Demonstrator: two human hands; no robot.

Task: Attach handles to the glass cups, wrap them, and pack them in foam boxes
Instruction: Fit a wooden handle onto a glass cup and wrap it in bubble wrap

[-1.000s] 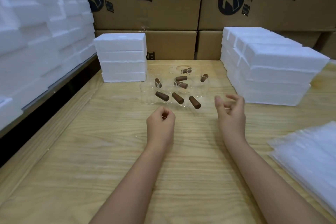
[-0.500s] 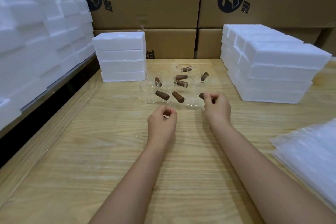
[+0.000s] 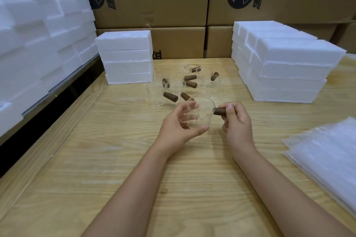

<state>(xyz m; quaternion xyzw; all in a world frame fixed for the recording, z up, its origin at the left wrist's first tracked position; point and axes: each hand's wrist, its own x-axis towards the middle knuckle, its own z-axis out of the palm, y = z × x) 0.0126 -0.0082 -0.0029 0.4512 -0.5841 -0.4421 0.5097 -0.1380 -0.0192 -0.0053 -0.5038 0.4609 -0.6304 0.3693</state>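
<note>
Risk assessment first. The glass cup (image 3: 200,113) is held above the tabletop (image 3: 115,159) between both hands, not resting on it. The left hand (image 3: 181,127) cups it loosely, fingers spread around the near-left wall with the thumb beneath, a light cradle rather than a firm clamp. The right hand (image 3: 236,119) is closed on the brown handle (image 3: 219,111), which juts from the cup's right side. Judged hazards: if the handle is not fully seated, twisting or pushing it may tip the cup out of the loose left-hand hold and drop it onto the wood; too much pressure at the joint could crack the thin glass at the attachment point. Whether the handle is already secure cannot be told from this view.

Condition of the item: the cup is clear, thin-walled, round and low, nearly invisible against the wood grain; only its rim and reflections mark it. The handle is a short dark-brown cylinder, matte, probably wood.

Surroundings: further cups with handles (image 3: 179,88) stand clustered just beyond the hands, close together, some touching. A careless reach among them could knock them together. Foam boxes are stacked at far left (image 3: 125,57) and at right (image 3: 285,67), well apart from the hands. A stack of translucent wrapping sheets (image 3: 327,152) lies at near right. Wrapping and packing are not yet begun for this cup.
</note>
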